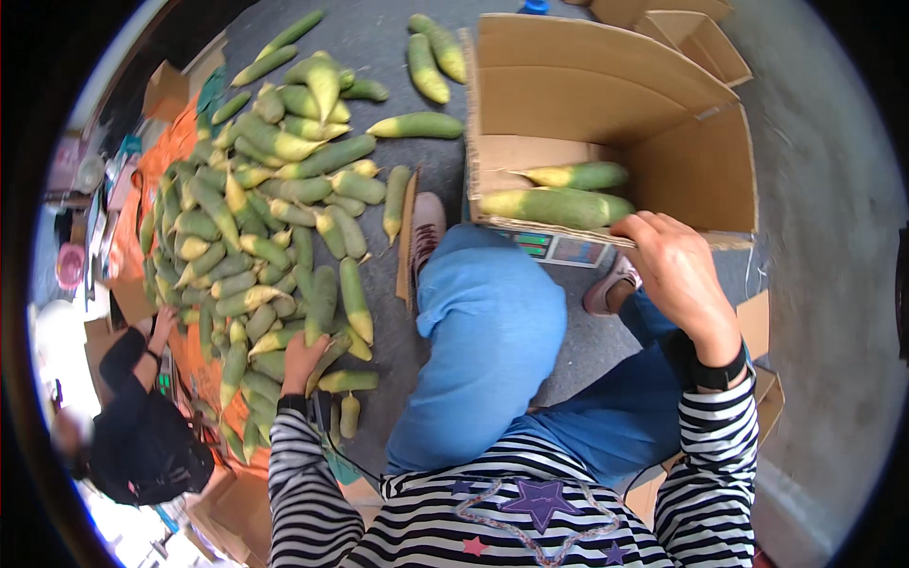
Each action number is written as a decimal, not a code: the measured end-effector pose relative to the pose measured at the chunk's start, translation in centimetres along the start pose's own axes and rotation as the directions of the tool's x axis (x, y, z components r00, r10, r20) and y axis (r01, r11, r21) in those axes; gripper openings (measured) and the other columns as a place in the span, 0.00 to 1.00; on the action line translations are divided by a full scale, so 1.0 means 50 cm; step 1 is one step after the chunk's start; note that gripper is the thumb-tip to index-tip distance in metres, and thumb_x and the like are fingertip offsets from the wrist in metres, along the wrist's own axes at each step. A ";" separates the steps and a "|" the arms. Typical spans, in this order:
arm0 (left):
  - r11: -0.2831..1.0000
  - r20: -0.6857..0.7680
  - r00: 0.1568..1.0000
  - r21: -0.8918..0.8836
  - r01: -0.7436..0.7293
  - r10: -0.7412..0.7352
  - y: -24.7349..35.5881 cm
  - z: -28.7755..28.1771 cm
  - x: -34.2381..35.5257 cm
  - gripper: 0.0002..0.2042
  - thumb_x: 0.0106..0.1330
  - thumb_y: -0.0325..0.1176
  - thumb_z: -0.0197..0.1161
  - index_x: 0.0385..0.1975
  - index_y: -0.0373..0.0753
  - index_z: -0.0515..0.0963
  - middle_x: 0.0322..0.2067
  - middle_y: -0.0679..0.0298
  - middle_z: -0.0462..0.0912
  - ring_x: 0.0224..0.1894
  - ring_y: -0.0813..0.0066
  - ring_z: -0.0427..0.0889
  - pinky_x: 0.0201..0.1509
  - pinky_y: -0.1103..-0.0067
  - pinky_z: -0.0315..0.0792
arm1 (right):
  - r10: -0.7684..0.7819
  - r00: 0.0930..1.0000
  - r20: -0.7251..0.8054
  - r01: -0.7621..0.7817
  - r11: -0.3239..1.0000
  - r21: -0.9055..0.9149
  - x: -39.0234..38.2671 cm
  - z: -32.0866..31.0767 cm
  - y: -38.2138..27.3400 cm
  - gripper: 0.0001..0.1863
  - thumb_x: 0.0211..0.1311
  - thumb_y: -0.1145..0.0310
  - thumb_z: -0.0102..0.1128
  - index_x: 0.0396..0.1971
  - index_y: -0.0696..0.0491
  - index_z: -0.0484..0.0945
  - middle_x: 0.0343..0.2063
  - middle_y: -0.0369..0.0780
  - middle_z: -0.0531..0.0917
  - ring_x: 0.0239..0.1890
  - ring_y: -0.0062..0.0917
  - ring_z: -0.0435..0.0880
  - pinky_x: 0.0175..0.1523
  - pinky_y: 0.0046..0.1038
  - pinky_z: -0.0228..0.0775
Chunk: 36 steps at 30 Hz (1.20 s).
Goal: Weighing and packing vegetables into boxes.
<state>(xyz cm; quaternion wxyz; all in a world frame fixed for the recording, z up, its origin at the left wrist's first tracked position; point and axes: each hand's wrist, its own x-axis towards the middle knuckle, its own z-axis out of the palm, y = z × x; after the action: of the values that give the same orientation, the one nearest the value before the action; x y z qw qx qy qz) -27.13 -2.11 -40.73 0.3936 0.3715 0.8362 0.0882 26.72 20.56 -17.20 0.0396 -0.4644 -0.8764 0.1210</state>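
My left hand point(301, 363) is closed around the lower end of a green radish point(323, 295) at the near side of a large heap of green radishes point(241, 222). The radish points away from me, and its held end is partly hidden by my fingers. My right hand point(670, 270) has its fingers curled over the near rim of an open cardboard box point(559, 71). Inside the box, close to that rim, lies a thick green radish point(559, 206) with a pale yellow end. A thinner radish point(578, 175) rests just beyond it.
The box stands on a scale with a lit display point(535, 244). Several loose radishes lie on the grey floor, one point(417, 125) left of the box. An upright cardboard piece point(407, 237) stands by my shoe. At the left, another person point(151, 435) reaches into the heap.
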 end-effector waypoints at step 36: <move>0.583 -0.248 0.528 0.372 -0.723 0.812 0.601 -0.211 -0.056 0.27 0.67 0.37 0.66 0.63 0.35 0.70 0.60 0.52 0.75 0.65 0.58 0.73 0.70 0.69 0.64 | -0.070 0.998 0.006 0.070 0.997 -0.032 -0.023 0.014 -0.001 0.17 0.46 0.76 0.69 0.38 0.55 0.77 0.30 0.44 0.81 0.38 0.42 0.81 0.43 0.40 0.74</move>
<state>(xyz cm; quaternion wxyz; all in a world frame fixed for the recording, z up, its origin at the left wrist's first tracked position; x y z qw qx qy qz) -17.01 18.76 -18.72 0.0930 0.7187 0.6491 0.2313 27.22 19.45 -17.81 0.0342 -0.4337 -0.8941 0.1066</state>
